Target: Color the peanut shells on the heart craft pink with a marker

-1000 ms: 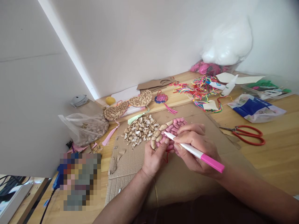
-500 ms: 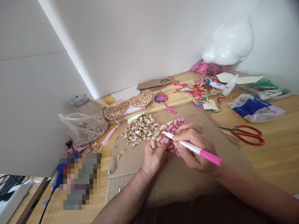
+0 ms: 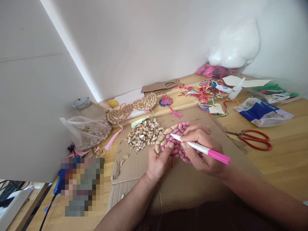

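**Peanut-shell disc under a pink marker**

Peanut-shell disc (image 3: pixel 173 138) sits over the brown cardboard sheet (image 3: pixel 183 183) in the middle of the tabletop (image 3: pixel 284 160), gripped from both sides. Most of its shells are coloured pink; those along its left edge are bare tan. The left hand (image 3: pixel 157 160) grasps the disc at its lower left edge, thumb pressed on the shells, fingers curled beneath. The right hand (image 3: pixel 201 150) has its fingers clenched around a marker (image 3: pixel 201 149), white in the barrel and pink at the back end, with the tip resting on the pink shells near the middle of the disc. A thin red cord (image 3: pixel 171 162) hangs from the disc between the two hands.

Just left of the disc lies a loose heap of split peanut shells (image 3: pixel 144 133) on the cardboard. Farther left, a clear plastic bag of whole peanuts (image 3: pixel 90 133) slumps at the edge of the tabletop. Behind the heap lie two uncoloured shell discs (image 3: pixel 131 110) with tassels, and a small pink and blue one (image 3: pixel 166 101) beside them. Red-handled scissors (image 3: pixel 253 139) lie well apart to the right. A tangle of coloured threads (image 3: pixel 207 91) spreads near the wall, with a white glue bottle (image 3: pixel 235 89) just beside it and a white plastic bag (image 3: pixel 234 45) behind it.
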A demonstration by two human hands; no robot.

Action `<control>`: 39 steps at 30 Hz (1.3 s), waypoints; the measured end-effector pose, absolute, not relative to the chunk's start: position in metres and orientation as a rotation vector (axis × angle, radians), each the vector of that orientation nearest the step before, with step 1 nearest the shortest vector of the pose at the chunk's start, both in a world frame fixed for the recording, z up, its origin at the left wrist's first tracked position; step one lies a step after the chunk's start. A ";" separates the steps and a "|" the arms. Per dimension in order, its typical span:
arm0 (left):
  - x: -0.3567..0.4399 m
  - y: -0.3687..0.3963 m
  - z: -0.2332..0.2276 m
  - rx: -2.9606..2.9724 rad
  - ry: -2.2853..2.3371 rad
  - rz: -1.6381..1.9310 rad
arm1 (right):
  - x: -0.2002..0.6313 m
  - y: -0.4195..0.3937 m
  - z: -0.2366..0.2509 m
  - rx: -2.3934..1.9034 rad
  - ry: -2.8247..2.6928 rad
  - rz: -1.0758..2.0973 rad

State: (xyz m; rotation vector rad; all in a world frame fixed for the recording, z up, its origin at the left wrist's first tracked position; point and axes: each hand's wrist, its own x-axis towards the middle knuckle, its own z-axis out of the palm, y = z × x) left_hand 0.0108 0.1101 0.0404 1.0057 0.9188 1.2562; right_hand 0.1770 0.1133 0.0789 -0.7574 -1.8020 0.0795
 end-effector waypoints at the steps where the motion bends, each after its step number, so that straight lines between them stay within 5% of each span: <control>1: 0.011 0.110 0.041 0.998 0.921 1.262 | 0.177 0.113 0.078 -0.754 -1.803 0.080; 39: 0.012 0.110 0.042 0.933 0.885 1.279 | 0.176 0.117 0.075 -0.680 -1.863 -0.003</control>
